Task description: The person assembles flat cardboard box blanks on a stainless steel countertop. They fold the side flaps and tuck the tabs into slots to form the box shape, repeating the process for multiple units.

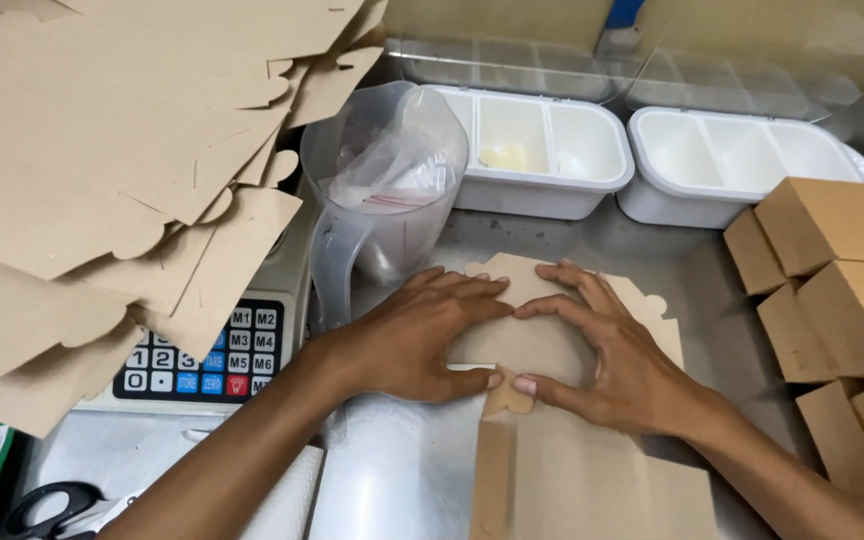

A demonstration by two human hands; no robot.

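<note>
Both hands press a flat brown cardboard box blank (542, 350) onto the steel table (402, 470), holding its panels down along a crease. Left hand (407, 335) and right hand (607, 355) lie palm-down, fingers spread, tips meeting; nothing is gripped. Beyond the fingertips stands a clear plastic jug (382, 190); right of the right fingers, folded boxes (832, 280) are stacked.

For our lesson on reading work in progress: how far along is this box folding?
Done: several folded boxes sit stacked at right. In hand: the left hand and right hand press one flat cardboard blank onto the steel table. Left: a large pile of unfolded blanks upper left.
</note>
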